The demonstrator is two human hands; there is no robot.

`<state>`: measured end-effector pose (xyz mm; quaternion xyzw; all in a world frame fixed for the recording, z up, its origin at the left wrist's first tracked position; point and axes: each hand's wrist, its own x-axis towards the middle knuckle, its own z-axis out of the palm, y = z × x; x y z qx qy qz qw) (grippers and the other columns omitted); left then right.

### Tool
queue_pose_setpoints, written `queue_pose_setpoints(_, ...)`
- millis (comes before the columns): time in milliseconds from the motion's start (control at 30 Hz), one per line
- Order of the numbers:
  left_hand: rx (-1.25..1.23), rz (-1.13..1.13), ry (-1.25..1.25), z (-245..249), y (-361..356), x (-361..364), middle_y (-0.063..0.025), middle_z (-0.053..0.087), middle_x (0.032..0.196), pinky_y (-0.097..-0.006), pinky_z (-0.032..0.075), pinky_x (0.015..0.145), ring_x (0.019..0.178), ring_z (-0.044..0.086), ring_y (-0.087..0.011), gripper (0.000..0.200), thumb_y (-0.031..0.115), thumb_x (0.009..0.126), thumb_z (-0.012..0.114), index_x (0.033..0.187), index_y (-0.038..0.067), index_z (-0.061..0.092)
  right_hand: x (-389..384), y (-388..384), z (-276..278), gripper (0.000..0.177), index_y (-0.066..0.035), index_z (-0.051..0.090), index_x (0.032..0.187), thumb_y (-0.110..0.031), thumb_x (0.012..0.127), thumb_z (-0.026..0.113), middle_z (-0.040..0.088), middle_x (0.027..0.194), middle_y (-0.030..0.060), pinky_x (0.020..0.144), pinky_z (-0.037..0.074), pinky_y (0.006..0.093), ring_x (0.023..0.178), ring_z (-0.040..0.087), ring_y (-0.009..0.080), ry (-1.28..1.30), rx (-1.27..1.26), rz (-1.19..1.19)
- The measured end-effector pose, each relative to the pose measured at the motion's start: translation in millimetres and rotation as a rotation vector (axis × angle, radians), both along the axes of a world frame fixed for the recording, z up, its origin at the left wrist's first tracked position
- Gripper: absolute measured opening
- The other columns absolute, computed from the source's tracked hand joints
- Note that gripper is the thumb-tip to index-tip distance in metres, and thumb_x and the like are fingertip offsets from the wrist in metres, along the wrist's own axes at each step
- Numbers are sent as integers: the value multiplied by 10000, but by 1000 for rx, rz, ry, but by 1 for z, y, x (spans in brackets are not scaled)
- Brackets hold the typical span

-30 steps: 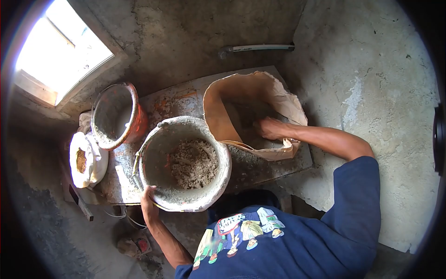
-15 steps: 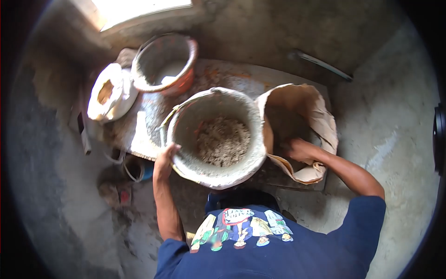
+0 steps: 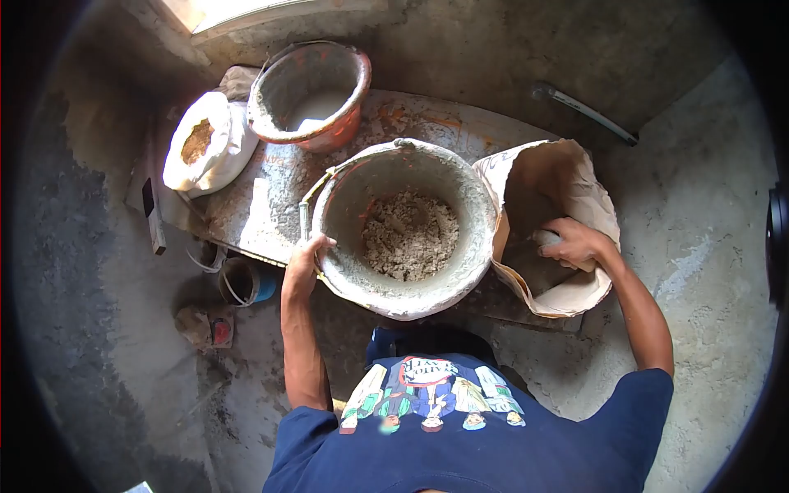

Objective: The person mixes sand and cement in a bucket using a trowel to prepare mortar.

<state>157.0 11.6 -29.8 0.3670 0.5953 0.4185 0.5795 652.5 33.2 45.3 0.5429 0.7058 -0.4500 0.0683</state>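
A large cement-crusted bucket (image 3: pixel 403 296) stands tilted slightly towards me, with crumbly grey-brown mix (image 3: pixel 411 237) in its bottom. My left hand (image 3: pixel 306 261) grips its left rim, thumb over the edge, beside the wire handle (image 3: pixel 308 201). Against the bucket's right side is an open brown paper sack (image 3: pixel 593 193) holding grey powder. Inside the sack's mouth, my right hand (image 3: pixel 578 242) is closed around a pale rounded object (image 3: pixel 546 237); the fingers hide most of it, so its kind cannot be told.
Behind stands an orange bucket (image 3: pixel 333 131) with grey residue, beside a white sack (image 3: pixel 218 164) of brown material. All rest on a stained board (image 3: pixel 394 115). Below left are a small blue pail (image 3: pixel 265 285) and a crumpled bag (image 3: pixel 197 326). A pipe (image 3: pixel 592 115) lies along the wall.
My right hand has risen from deeper in the paper sack, and a pale object now shows in it. My left hand stays on the bucket rim. The view has shifted slightly.
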Motion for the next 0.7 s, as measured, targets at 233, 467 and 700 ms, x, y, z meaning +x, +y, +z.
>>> queue_pose_setpoints(233,-35,-17,-54,-12,2,-5,22,513,711,-235,339,609,661,431,-82,252,233,855,553,831,10,668,24,-2,20,306,-14,568,936,-253,769,661,584,702,99,535,472,328,565,582,180,47,116,-72)
queue_pose_setpoints(467,-51,-72,-19,-5,5,-9,25,450,640,-234,315,530,566,411,-77,263,255,853,547,823,18,658,23,-9,95,426,-41,574,1061,-334,768,675,609,1001,168,850,451,378,983,576,299,-136,301,-87)
queue_pose_setpoints(700,-24,-118,27,-2,6,-9,10,470,650,-248,337,556,590,433,-94,276,265,861,535,830,16,651,51,-55,109,568,1,540,1197,-316,753,696,616,1042,204,884,435,359,972,575,305,-233,303,-297)
